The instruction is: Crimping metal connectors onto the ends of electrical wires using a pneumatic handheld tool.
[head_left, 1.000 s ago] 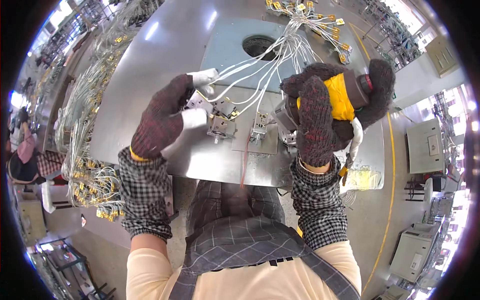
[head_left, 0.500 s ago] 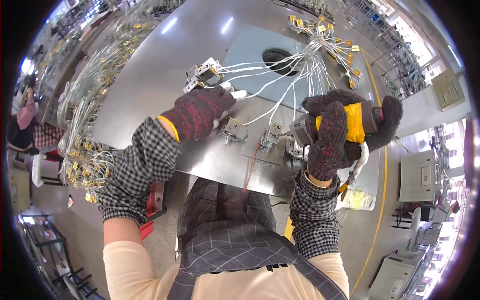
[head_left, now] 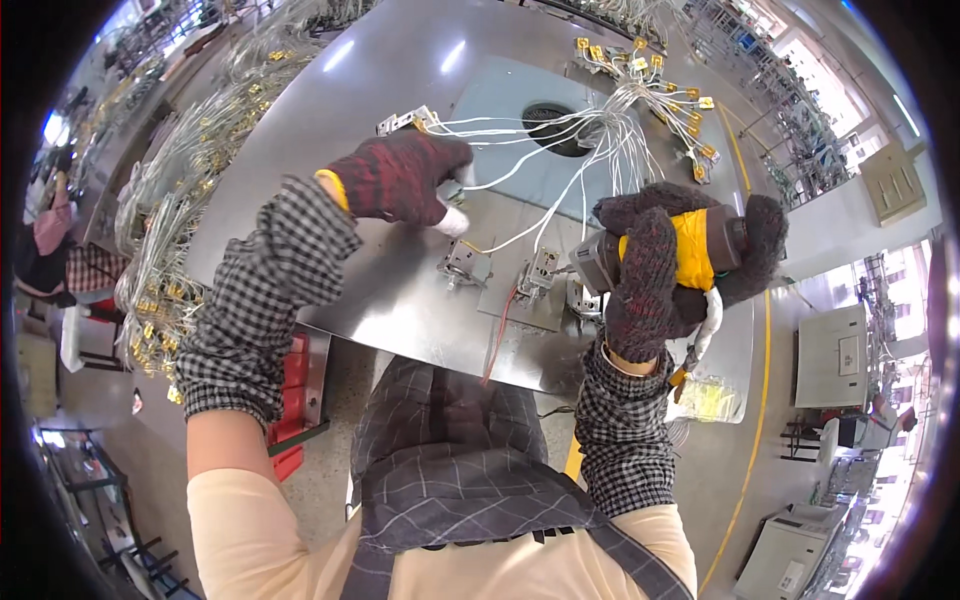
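Observation:
My right hand (head_left: 650,270), in a dark knitted glove, is wrapped round a black power screwdriver (head_left: 600,262) bound with yellow tape. The tool lies sideways, its tip pointing left at a small metal terminal block (head_left: 584,298). My left hand (head_left: 400,180), in a dark red glove with white fingertips, hovers over the left part of the plate, thumb apart from the fingers and nothing visible between them. Just beyond it is a metal block cluster (head_left: 408,121), partly covered by the hand. Two more wired blocks (head_left: 466,262) (head_left: 541,270) sit between my hands.
White wires (head_left: 622,125) fan out from a bundle beside a round dark grille (head_left: 556,128), ending in yellow-tagged connectors (head_left: 690,92). A red wire (head_left: 501,335) runs to the near edge of the metal table (head_left: 270,200). Wire harnesses (head_left: 160,250) hang at left; red bins (head_left: 291,395) are below.
My left hand has drawn back slightly from the far-left block, its thumb moving away from the fingers. The screwdriver has shifted slightly left in my right hand.

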`<state>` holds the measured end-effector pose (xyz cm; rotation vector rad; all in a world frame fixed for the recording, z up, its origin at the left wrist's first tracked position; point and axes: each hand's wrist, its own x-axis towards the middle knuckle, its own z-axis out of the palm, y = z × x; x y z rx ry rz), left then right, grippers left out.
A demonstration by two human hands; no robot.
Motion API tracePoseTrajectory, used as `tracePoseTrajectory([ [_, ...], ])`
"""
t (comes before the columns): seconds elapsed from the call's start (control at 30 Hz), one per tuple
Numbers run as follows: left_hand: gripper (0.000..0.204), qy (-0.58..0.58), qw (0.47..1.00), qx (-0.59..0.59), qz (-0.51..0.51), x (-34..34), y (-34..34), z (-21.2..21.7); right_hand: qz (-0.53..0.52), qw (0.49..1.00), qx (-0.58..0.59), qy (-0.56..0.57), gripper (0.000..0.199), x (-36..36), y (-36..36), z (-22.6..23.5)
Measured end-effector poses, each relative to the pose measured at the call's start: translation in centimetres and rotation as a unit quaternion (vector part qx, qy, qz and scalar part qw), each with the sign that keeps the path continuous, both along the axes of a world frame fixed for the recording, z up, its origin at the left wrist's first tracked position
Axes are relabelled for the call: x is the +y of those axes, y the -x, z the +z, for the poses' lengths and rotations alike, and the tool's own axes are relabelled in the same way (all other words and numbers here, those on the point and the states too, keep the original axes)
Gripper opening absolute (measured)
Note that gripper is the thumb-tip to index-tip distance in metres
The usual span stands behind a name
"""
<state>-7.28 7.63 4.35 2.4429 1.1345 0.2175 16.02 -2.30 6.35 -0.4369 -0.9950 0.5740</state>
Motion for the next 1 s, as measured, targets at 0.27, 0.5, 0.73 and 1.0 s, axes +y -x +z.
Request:
tracePoseTrajectory([
  [0.27, 0.057, 0.465, 0.585, -0.663, 0.029, -4.3, -2.0, -3.7, -0.112, 0.987, -0.107, -0.041, 0.077, 0.5, -0.1, 0.0],
  [0.5, 0.065, 0.107, 0.895, -0.432, 0.008, -7.9, -3.8, -3.3, -0.113, 0.987, -0.109, 0.018, 0.073, -0.5, -1.0, 0.7],
  [0.73, 0.073, -0.03, 0.983, -0.179, 0.012, -8.3, -7.7, -2.5, -0.144, 0.981, -0.102, -0.076, 0.071, 0.6, -3.7, 1.0],
  [1.0, 0.063, -0.023, 0.988, -0.148, -0.027, -7.4, -8.1, -1.9, -0.084, 0.988, -0.105, -0.073, 0.077, 0.2, -2.7, 0.3],
])
